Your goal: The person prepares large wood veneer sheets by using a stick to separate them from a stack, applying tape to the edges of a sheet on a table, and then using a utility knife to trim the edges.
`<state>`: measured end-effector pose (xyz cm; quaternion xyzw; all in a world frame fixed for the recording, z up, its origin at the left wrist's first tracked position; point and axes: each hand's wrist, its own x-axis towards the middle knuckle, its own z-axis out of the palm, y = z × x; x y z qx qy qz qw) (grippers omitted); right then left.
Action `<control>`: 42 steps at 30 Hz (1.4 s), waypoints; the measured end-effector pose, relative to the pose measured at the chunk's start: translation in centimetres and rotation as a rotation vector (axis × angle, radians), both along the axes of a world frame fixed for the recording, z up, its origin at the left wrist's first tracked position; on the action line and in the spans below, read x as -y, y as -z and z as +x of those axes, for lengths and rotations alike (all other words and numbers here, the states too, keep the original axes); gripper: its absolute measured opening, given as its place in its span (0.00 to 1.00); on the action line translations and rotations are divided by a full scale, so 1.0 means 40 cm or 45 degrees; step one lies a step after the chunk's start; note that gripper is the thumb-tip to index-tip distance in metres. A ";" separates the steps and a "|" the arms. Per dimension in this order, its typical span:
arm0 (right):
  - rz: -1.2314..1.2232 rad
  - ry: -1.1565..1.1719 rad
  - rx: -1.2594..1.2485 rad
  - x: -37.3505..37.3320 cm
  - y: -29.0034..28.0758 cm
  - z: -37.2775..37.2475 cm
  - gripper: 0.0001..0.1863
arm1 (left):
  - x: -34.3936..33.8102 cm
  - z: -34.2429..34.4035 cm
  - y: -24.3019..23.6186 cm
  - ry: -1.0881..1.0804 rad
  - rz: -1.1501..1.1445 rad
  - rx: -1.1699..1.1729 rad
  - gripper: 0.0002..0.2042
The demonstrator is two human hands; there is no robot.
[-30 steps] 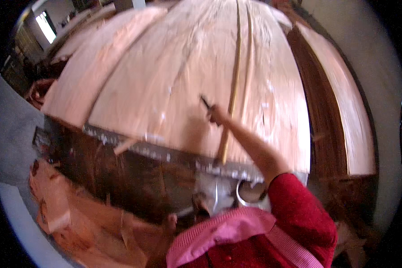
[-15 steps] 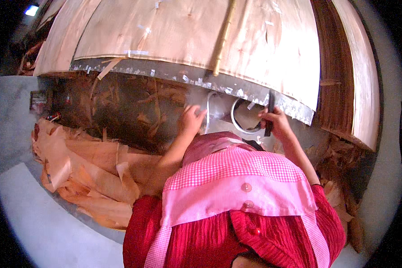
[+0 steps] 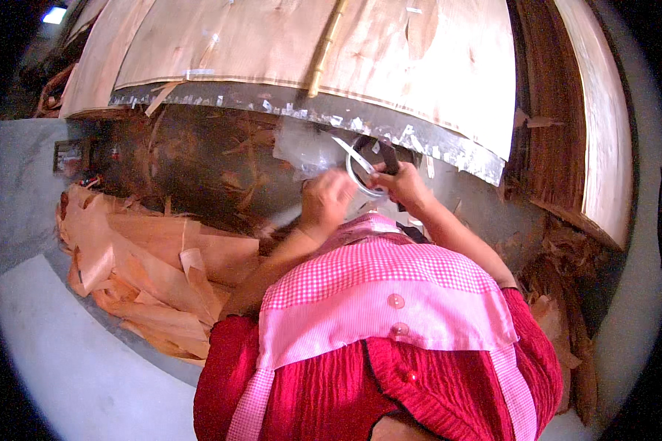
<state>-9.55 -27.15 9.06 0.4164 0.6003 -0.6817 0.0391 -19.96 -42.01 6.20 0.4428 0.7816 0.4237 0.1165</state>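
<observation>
Pale wood sheets [image 3: 449, 62] spread across the worktable, their near ends stopping short of its dark front edge [image 3: 228, 95], which is dotted with white scraps. Just below that edge, here's the centre of things: a narrow white strip [image 3: 353, 153], slanting across the opening of a pale ring [image 3: 350, 167], its lower end at the fingertips of the right hand [image 3: 407, 185]. It should be feather-light, thin and easy to crease or tear, so an end pinched between finger and thumb looks the sensible hold. Straight and flat it lies, bright against the gloom. That same right hand is wrapped around a dark tool [image 3: 390, 156], slim and straight, probably stiff and best gripped along its middle. Over to the left hand [image 3: 327, 200], fingers bent, just beside the ring; it's blurred, so whether anything sits between those fingers can't be told. Close behind both hands, a pink checked apron [image 3: 390, 294] over red sleeves [image 3: 533, 345]; farther left, a heap of crumpled orange-brown sheets [image 3: 151, 253] down low.
</observation>
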 end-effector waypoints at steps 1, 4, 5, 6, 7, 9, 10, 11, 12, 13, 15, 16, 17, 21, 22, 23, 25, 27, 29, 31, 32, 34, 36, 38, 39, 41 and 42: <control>-0.007 -0.144 0.081 -0.016 -0.035 0.031 0.04 | -0.030 -0.006 -0.008 0.069 0.071 -0.223 0.03; 0.113 -0.418 0.124 -0.076 -0.059 0.144 0.07 | -0.090 -0.024 0.012 0.497 -0.019 -0.547 0.03; 0.241 -0.507 0.112 -0.101 -0.066 0.178 0.08 | -0.066 -0.043 0.053 0.767 -0.259 -0.416 0.04; 0.276 -0.458 0.246 -0.144 -0.051 0.231 0.09 | -0.062 -0.043 0.073 0.695 -0.017 -0.318 0.05; 0.308 -0.397 0.381 -0.188 -0.029 0.283 0.10 | -0.062 -0.037 0.077 0.749 -0.088 -0.309 0.05; 1.116 -0.649 0.814 -0.220 -0.019 0.337 0.13 | -0.059 -0.012 0.078 0.847 -0.244 -0.290 0.05; 1.232 -0.523 0.484 -0.204 -0.017 0.344 0.16 | -0.057 0.012 0.076 0.857 -0.138 -0.299 0.05; 1.034 -0.454 0.312 -0.187 -0.006 0.326 0.19 | -0.062 0.031 0.077 0.857 -0.131 -0.286 0.05; 0.971 -0.413 -0.084 -0.165 0.030 0.306 0.20 | -0.071 0.052 0.065 0.864 -0.127 -0.275 0.06; 0.624 -0.550 0.223 -0.129 -0.009 0.245 0.19 | -0.074 0.063 0.060 0.864 -0.124 -0.269 0.06; 0.209 -0.552 0.098 -0.084 -0.002 0.185 0.13 | -0.084 0.071 0.071 0.713 0.019 -0.232 0.07; 0.194 -0.560 0.095 -0.077 0.032 0.166 0.11 | -0.084 0.068 0.085 0.606 -0.006 -0.178 0.07; 0.274 -0.504 0.106 -0.071 0.067 0.165 0.11 | -0.081 0.067 0.098 0.500 -0.031 -0.123 0.07; 0.500 -0.397 0.142 -0.051 0.116 0.169 0.10 | -0.071 0.058 0.161 0.005 -0.211 0.884 0.07; 0.553 -0.418 0.170 -0.046 0.111 0.164 0.11 | -0.073 0.064 0.176 0.093 -0.229 0.811 0.07; 0.606 -0.434 0.199 -0.040 0.109 0.158 0.11 | -0.076 0.069 0.192 0.186 -0.248 0.737 0.07; 0.605 -0.497 0.171 -0.057 0.168 0.168 0.13 | -0.138 0.103 0.173 0.260 -0.352 0.681 0.03; 0.860 -0.352 0.083 -0.052 0.209 0.161 0.12 | -0.175 0.095 0.212 0.098 -0.218 0.902 0.01; 1.031 -0.196 0.104 -0.042 0.212 0.146 0.14 | -0.171 0.059 0.311 -0.029 -0.161 0.819 0.07; 1.181 -0.027 -0.438 -0.028 0.213 0.119 0.16 | -0.147 0.008 0.436 -0.224 -0.465 0.296 0.07; 0.184 0.434 -0.749 -0.024 0.227 0.128 0.14 | -0.190 0.045 0.394 -0.100 -0.541 0.133 0.07; 0.283 0.335 -0.796 -0.040 0.316 0.150 0.13 | -0.270 0.104 0.297 -0.002 -0.752 -0.099 0.08; -0.158 0.401 -0.502 0.000 0.338 0.076 0.11 | -0.244 0.077 0.310 -0.097 -0.738 -0.071 0.09; -0.178 0.468 -0.524 0.011 0.400 0.049 0.09 | -0.207 0.057 0.280 -0.149 -0.691 -0.006 0.08; -0.103 0.431 -0.463 0.039 0.426 0.021 0.07 | -0.173 0.048 0.260 -0.200 -0.714 0.046 0.08; 0.440 -0.057 0.080 0.025 0.433 0.038 0.07 | -0.067 0.014 0.215 -0.415 -0.808 0.119 0.08; 0.559 -0.119 0.029 0.011 0.425 0.058 0.07 | 0.032 -0.021 0.237 -0.529 -0.769 0.115 0.08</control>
